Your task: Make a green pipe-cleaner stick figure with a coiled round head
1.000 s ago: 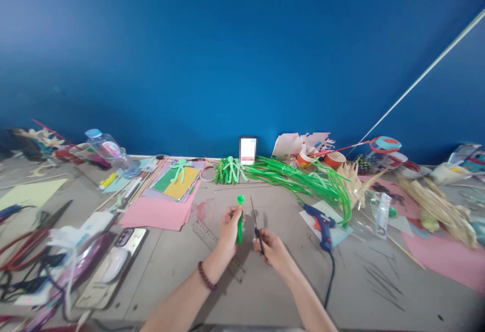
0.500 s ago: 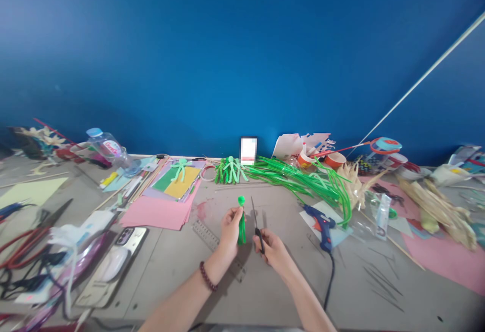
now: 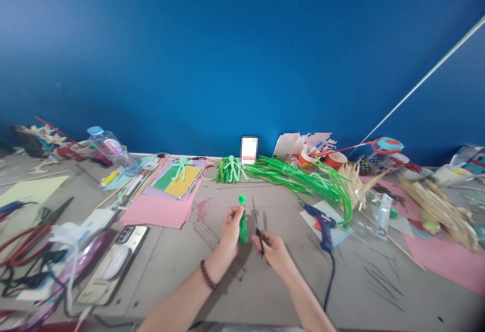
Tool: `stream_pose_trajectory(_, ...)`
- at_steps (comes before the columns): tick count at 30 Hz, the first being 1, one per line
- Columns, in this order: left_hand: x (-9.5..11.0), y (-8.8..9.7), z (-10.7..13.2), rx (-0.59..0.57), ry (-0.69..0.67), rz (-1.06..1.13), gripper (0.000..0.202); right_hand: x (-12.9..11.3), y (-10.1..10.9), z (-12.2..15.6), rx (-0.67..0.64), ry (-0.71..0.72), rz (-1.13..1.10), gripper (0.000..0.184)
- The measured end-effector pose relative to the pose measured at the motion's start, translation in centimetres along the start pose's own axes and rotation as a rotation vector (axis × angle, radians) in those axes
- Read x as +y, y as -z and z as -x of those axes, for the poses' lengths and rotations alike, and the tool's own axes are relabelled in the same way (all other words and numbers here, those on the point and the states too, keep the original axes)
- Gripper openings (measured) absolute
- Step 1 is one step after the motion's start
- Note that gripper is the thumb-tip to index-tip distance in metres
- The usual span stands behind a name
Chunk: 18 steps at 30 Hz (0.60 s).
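Note:
Between the fingertips of my left hand (image 3: 230, 225) is a small green pipe-cleaner figure (image 3: 243, 231), upright, with a round coiled head on top and legs hanging below. My right hand (image 3: 273, 247) is closed round the black handles of a pair of scissors (image 3: 255, 216), whose blades point away from me, just right of the figure and apart from it. A ruler (image 3: 206, 235) lies partly under my left wrist. Farther back stands a cluster of green pipe-cleaner figures (image 3: 231, 170), and another pale green figure (image 3: 182, 169) lies on coloured sheets.
Long green pipe cleaners (image 3: 303, 180) spread along the back right. A blue glue gun (image 3: 322, 227) rests on paper, its cord running forward. At left are pink paper (image 3: 159, 213), a phone (image 3: 113, 266), a plastic bottle (image 3: 109, 145) and large red-handled scissors (image 3: 30, 236). Thin wires (image 3: 382, 279) lie at right.
The legs of the held green figure look slightly more spread apart at the bottom. Both hands keep nearly the same place, and the scissors stay beside the figure.

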<state>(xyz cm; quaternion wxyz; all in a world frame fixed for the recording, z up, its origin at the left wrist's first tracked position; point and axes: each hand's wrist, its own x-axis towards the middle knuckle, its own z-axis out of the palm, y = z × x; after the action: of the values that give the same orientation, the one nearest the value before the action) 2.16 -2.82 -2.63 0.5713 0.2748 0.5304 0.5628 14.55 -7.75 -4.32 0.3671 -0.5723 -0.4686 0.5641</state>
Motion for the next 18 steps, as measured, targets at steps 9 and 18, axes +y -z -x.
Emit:
stream_pose_trajectory(9, 0.15, -0.44, 0.45, -0.004, 0.015, 0.063, 0.037, 0.2, -0.03, -0.22, 0.005, 0.033, 0.025, 0.036)
stream_pose_trajectory(18, 0.13, -0.22, 0.3, 0.005, 0.005, 0.062, 0.038, -0.36, 0.0, 0.13, -0.007, 0.027, -0.004, 0.04)
